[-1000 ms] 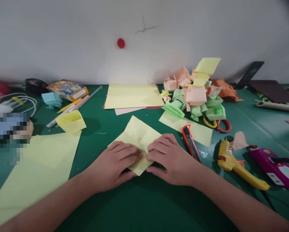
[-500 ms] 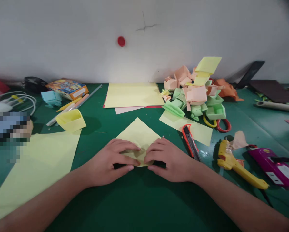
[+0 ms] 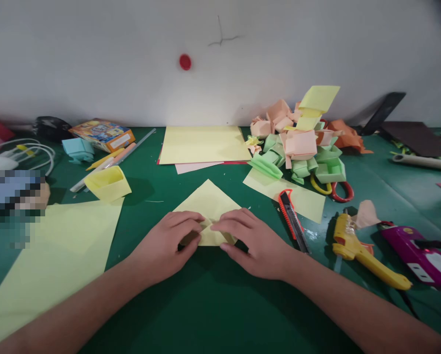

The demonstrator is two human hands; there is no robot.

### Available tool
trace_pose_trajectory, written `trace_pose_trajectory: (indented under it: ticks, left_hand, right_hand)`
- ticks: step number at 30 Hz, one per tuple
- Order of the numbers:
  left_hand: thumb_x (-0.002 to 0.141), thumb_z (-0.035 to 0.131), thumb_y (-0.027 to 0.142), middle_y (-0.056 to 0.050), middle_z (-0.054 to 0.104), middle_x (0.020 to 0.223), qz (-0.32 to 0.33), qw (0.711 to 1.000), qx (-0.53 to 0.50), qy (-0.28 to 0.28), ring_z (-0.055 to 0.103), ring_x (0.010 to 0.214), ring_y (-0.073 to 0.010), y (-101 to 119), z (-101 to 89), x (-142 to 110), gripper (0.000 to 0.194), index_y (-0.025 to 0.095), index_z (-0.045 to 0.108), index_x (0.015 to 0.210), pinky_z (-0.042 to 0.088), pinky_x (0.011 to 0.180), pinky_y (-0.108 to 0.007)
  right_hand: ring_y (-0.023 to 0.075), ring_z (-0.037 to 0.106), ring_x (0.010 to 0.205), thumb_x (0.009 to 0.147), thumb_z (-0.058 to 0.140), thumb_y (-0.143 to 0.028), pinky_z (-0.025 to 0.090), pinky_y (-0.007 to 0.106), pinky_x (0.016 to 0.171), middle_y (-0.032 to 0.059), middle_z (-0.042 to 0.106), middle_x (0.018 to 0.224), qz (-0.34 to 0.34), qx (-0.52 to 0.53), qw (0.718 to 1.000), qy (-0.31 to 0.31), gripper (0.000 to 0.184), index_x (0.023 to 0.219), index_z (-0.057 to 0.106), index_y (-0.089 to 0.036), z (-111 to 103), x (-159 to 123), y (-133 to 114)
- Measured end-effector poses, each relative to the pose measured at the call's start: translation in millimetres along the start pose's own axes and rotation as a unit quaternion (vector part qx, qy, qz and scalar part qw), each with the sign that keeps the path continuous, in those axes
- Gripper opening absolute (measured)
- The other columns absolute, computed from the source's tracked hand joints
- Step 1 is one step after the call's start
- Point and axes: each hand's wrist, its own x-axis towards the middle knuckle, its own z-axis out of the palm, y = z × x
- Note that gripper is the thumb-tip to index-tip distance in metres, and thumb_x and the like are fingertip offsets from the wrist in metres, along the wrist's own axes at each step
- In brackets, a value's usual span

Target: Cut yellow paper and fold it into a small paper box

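A small pale-yellow sheet of paper (image 3: 208, 196) lies on the green table, one corner pointing to the far side. Its near edge is straight, with a flap folded up over the middle. My left hand (image 3: 172, 243) grips the paper's left side, fingers curled on top and thumb by the near edge. On the other side, my right hand (image 3: 255, 243) has its fingertips on the flap and its thumb close to the near edge. The hands cover both side corners of the sheet.
Right of my hands lie a box cutter (image 3: 293, 221), a yellow glue gun (image 3: 364, 260) and a heap of folded paper pieces (image 3: 298, 145). A large yellow sheet (image 3: 69, 246) and a yellow paper box (image 3: 108, 184) are at left. Stacked sheets (image 3: 205, 142) lie behind.
The paper's near edge has been folded up and now runs straight, a little farther from me. My fingers have moved closer together over the flap.
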Motion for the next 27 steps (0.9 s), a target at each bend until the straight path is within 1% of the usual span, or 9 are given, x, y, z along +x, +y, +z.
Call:
trace_pose_trajectory:
  ticks: [2,6,8,11,13,16,19,23,27]
  left_hand:
    - [0.097,0.05,0.028,-0.008,0.071,0.121,0.003,1.0,0.017,0.011,0.067,0.112,-0.0225,0.2,1.7,-0.5,0.022,0.021,0.07,0.106,0.056,0.099,-0.039]
    - [0.098,0.05,0.024,-0.009,0.068,0.127,0.011,0.999,0.031,0.023,0.066,0.115,-0.0224,-0.9,3.0,-1.8,0.027,0.021,0.066,0.119,0.056,0.098,-0.036]
    - [0.098,0.05,0.021,-0.008,0.068,0.126,0.037,0.998,0.039,0.034,0.066,0.114,-0.0216,-1.4,3.1,-2.8,0.024,0.021,0.069,0.113,0.056,0.098,-0.036]
    - [0.097,0.053,0.016,-0.009,0.071,0.118,0.101,0.992,0.055,0.061,0.066,0.11,-0.0217,-1.2,2.6,-4.1,0.019,0.02,0.072,0.102,0.054,0.097,-0.037]
    - [0.096,0.056,0.013,-0.009,0.072,0.112,0.14,0.986,0.064,0.067,0.067,0.105,-0.0216,-0.7,1.8,-4.6,0.017,0.019,0.072,0.101,0.053,0.095,-0.038]
    - [0.094,0.058,0.01,-0.009,0.074,0.107,0.178,0.98,0.07,0.059,0.067,0.097,-0.021,-0.3,1.0,-5.1,0.017,0.017,0.071,0.105,0.054,0.09,-0.038]
    - [0.094,0.059,0.01,-0.008,0.075,0.104,0.196,0.976,0.072,0.053,0.068,0.093,-0.0207,-0.4,1.2,-5.1,0.018,0.015,0.07,0.106,0.055,0.086,-0.037]
    - [0.095,0.058,0.011,-0.008,0.076,0.102,0.203,0.974,0.079,0.055,0.069,0.09,-0.0206,0.9,0.8,-4.8,0.016,0.014,0.07,0.104,0.056,0.084,-0.037]
    - [0.096,0.057,0.011,-0.008,0.077,0.099,0.217,0.968,0.11,0.053,0.07,0.087,-0.0212,4.0,-2.0,-6.3,0.017,0.013,0.072,0.103,0.057,0.079,-0.037]
  right_hand:
    - [0.0279,0.053,0.118,0.099,0.057,-0.026,0.044,0.048,0.104,0.0123,0.059,0.13,-0.031,-0.046,0.998,-0.019,0.029,0.128,0.061,-0.023,0.2,0.0,1.5]
    - [0.0301,0.049,0.122,0.099,0.058,-0.028,0.042,0.051,0.108,0.0131,0.056,0.136,-0.015,-0.099,0.994,-0.046,0.03,0.128,0.065,-0.022,1.6,1.5,1.8]
    - [0.0301,0.048,0.123,0.099,0.057,-0.028,0.041,0.052,0.109,0.0136,0.055,0.138,-0.01,-0.104,0.993,-0.05,0.031,0.128,0.065,-0.021,2.5,1.8,1.3]
    - [0.0302,0.047,0.124,0.099,0.057,-0.029,0.041,0.051,0.11,0.0142,0.055,0.14,-0.006,-0.101,0.993,-0.054,0.035,0.133,0.063,-0.02,3.2,0.9,1.3]
    - [0.0303,0.047,0.125,0.1,0.056,-0.029,0.04,0.051,0.111,0.0147,0.054,0.14,-0.002,-0.098,0.994,-0.055,0.037,0.135,0.062,-0.019,3.5,-0.1,1.9]
    - [0.0308,0.047,0.126,0.1,0.055,-0.03,0.04,0.053,0.111,0.0152,0.054,0.141,-0.004,-0.095,0.994,-0.052,0.039,0.138,0.061,-0.019,4.1,-0.8,3.2]
    - [0.0315,0.046,0.126,0.1,0.056,-0.03,0.041,0.054,0.11,0.0154,0.055,0.14,-0.01,-0.092,0.995,-0.047,0.04,0.138,0.061,-0.019,4.9,-0.8,4.3]
    - [0.0311,0.047,0.127,0.1,0.055,-0.03,0.04,0.054,0.111,0.0145,0.055,0.141,-0.01,-0.09,0.995,-0.044,0.04,0.139,0.061,-0.021,5.1,-0.5,4.7]
    - [0.0307,0.048,0.127,0.1,0.055,-0.03,0.042,0.054,0.109,0.0148,0.056,0.141,-0.005,-0.09,0.995,-0.049,0.039,0.138,0.061,-0.022,3.9,-0.2,3.7]
